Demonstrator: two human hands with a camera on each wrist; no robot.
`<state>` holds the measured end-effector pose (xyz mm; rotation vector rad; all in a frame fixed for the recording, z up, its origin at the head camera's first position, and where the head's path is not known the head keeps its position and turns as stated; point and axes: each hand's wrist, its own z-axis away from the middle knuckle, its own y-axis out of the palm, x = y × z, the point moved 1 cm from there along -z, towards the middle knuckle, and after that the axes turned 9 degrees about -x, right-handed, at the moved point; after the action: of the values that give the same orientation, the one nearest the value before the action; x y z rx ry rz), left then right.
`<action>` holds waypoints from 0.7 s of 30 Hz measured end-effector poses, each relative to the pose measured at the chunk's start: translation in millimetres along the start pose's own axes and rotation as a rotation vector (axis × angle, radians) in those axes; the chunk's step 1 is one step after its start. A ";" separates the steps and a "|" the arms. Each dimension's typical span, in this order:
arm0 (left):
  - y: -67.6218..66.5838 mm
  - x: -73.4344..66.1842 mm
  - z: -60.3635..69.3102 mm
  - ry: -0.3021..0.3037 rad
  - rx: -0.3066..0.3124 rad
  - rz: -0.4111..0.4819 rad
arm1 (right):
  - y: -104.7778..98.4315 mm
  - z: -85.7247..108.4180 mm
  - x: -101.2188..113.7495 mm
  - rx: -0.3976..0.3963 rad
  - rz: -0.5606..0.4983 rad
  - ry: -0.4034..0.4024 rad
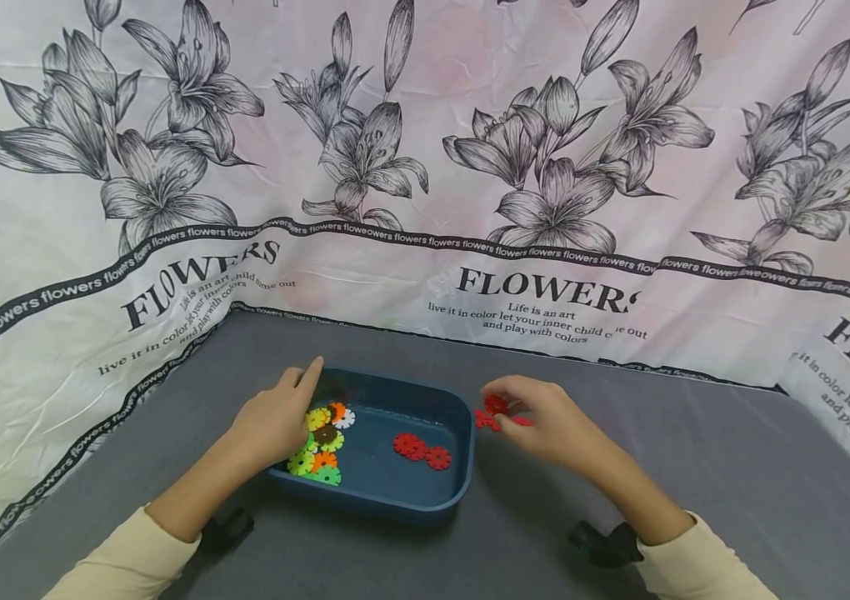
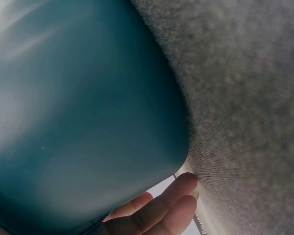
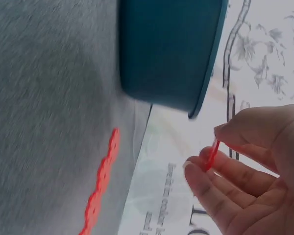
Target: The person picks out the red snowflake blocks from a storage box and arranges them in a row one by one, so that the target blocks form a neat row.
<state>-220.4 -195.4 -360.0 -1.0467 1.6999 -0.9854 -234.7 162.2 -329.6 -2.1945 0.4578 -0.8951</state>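
Observation:
A dark blue plastic bin [image 1: 395,492] stands on the grey cloth. At its left end my left hand [image 1: 275,421] grips the wall, the fingers reaching round the far corner in the left wrist view. My right hand [image 1: 545,417], just beyond the bin's right end, pinches a red snowflake disc [image 3: 213,154] between thumb and fingers. Below that hand, more red snowflake discs [image 3: 100,181] lie on the cloth in a row. Inside the bin, several red discs [image 1: 410,446] lie toward the right, and a mixed pile of yellow, green, orange, white and brown discs [image 1: 326,437] toward the left.
Grey cloth [image 1: 515,533] covers the table around the bin. Behind and at the sides hangs a white curtain [image 1: 395,275] with printed flowers and lettering. Dark straps [image 1: 605,543] show near both wrists.

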 end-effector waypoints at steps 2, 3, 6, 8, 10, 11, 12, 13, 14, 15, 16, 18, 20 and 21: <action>-0.3 0.0 0.2 -0.002 0.002 -0.003 | -4.2 4.0 -5.2 0.001 0.005 0.015; -0.4 -0.1 0.2 -0.003 0.003 -0.003 | -6.5 5.8 -7.9 0.002 0.006 0.024; -0.7 -0.3 0.0 -0.008 0.008 -0.003 | -14.3 11.1 -16.8 0.001 0.017 0.055; -0.1 -0.5 0.0 -0.009 0.009 -0.001 | -20.4 15.2 -22.9 0.006 0.028 0.084; 0.0 -0.6 -0.2 -0.008 0.009 -0.005 | -27.2 19.5 -29.3 0.014 0.046 0.118; -0.1 -0.6 -0.2 -0.007 0.008 -0.004 | -30.5 21.6 -32.6 0.017 0.056 0.134; -0.3 -0.7 -0.3 -0.006 0.008 -0.006 | -33.8 23.6 -35.8 0.020 0.070 0.146; -0.5 -0.6 -0.5 -0.005 0.008 -0.007 | -36.9 25.7 -39.1 0.023 0.079 0.157; -0.9 -0.7 -0.4 -0.003 0.008 -0.008 | -39.7 27.8 -42.6 0.027 0.086 0.168; -1.3 -1.0 -0.2 -0.002 0.008 -0.009 | -42.2 30.0 -46.0 0.028 0.095 0.176; -1.8 -1.3 -0.2 -0.002 0.007 -0.008 | -44.7 32.1 -49.3 0.030 0.101 0.181; -2.4 -1.4 -0.6 -0.003 0.010 -0.010 | -48.9 36.7 -56.2 0.036 0.113 0.189; -2.5 -1.9 -0.4 -0.005 0.012 -0.004 | -52.7 42.5 -63.0 0.042 0.119 0.201; -2.3 -2.1 -0.4 -0.007 0.015 0.000 | -54.5 45.7 -66.2 0.043 0.123 0.208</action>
<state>-219.7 -194.2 -357.2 -1.0392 1.6848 -0.9919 -245.3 257.8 -343.7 -2.0195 0.6591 -1.0602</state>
